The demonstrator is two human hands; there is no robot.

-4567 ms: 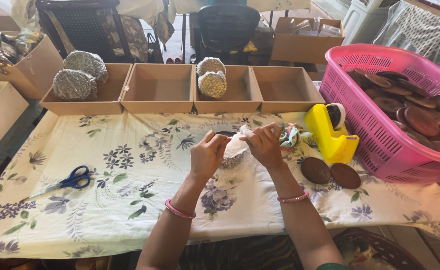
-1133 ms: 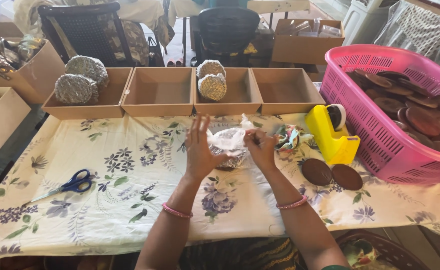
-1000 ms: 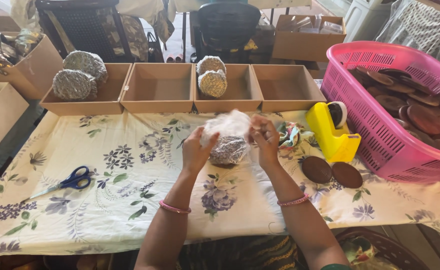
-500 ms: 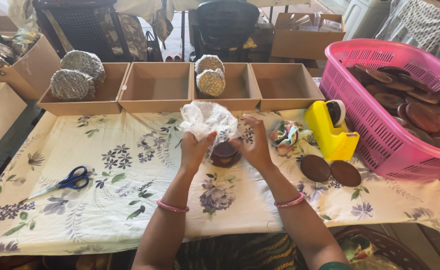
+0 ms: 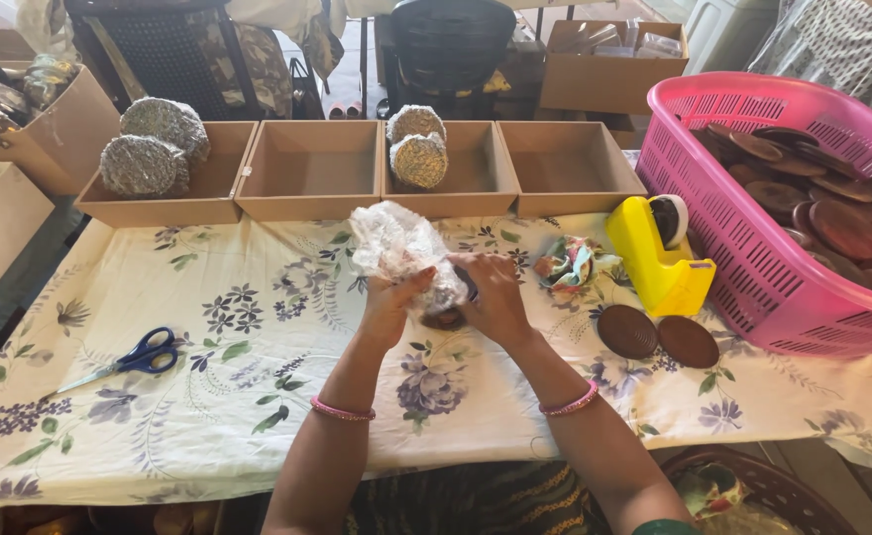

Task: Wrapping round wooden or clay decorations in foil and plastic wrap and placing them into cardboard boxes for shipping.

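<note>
Over the middle of the flowered tablecloth (image 5: 208, 396), both hands grip a brown round disc (image 5: 446, 317) that is partly covered by crinkled clear plastic wrap (image 5: 393, 243). My left hand (image 5: 393, 302) holds the wrap and disc from the left. My right hand (image 5: 495, 297) presses on them from the right. The loose end of the wrap sticks up above my left hand. Most of the disc is hidden by fingers and plastic.
Two bare brown discs (image 5: 657, 337) lie right of my hands, beside a yellow tape dispenser (image 5: 657, 256) and a pink basket (image 5: 783, 287) of discs. Blue scissors (image 5: 134, 357) lie at left. Open cardboard boxes (image 5: 312, 183) line the far edge; two hold wrapped discs (image 5: 418, 149).
The wrap was lifted high over the disc and spread open; now it is pulled down and gathered around the disc, with both hands closed on it nearer the cloth.
</note>
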